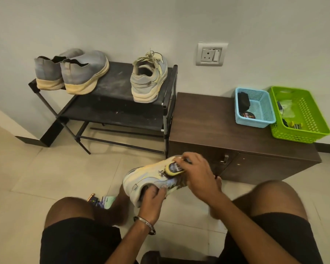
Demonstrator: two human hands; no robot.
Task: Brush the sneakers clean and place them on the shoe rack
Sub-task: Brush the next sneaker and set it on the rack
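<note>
the left hand point(152, 197) grips the sneaker point(151, 178) by its opening, the right hand point(196, 172) grips a half-hidden brush point(174, 168), its label too blurry to read.

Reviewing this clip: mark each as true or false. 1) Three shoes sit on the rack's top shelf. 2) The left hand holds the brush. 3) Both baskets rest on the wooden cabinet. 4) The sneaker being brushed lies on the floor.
1) True: a grey pair and one laced sneaker sit on the shoe rack.
2) False: the right hand grips the brush; the left hand holds the sneaker.
3) True: blue basket and green basket rest on the cabinet.
4) False: it is held up off the floor.
</note>
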